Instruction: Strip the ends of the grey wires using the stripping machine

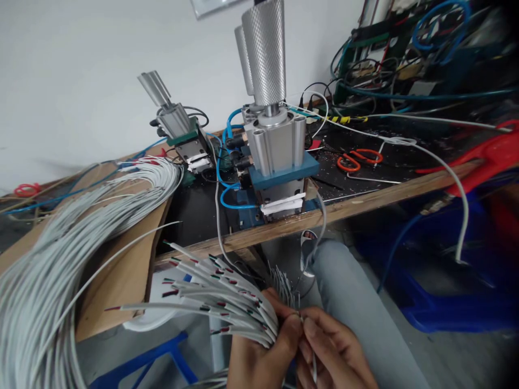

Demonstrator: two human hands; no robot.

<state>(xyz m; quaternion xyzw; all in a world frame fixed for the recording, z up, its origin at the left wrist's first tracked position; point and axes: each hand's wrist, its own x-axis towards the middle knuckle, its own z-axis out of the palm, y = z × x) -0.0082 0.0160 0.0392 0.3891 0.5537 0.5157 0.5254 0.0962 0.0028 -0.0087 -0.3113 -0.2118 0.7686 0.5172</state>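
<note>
Low in the head view, my left hand (pixel 267 351) is closed, with a bundle of white cables (pixel 227 297) lying across it, their ends stripped to short red, green and dark wires that fan out to the left. Beside it, touching its fingertips, my right hand (pixel 332 346) is also closed. Both hands pinch a single thin white cable (pixel 314 367) between thumbs and fingers. Above the hands, at the bench edge, stands a metal press (pixel 275 146) on a blue base with white strips at its front.
A large bundle of grey-white cables (pixel 77 248) lies on cardboard (pixel 117 292) at the left. A second press (pixel 178 129) stands behind. Orange-handled scissors (pixel 359 160) and a red air gun (pixel 486 154) are at the right. The wooden bench edge (pixel 344 210) runs across.
</note>
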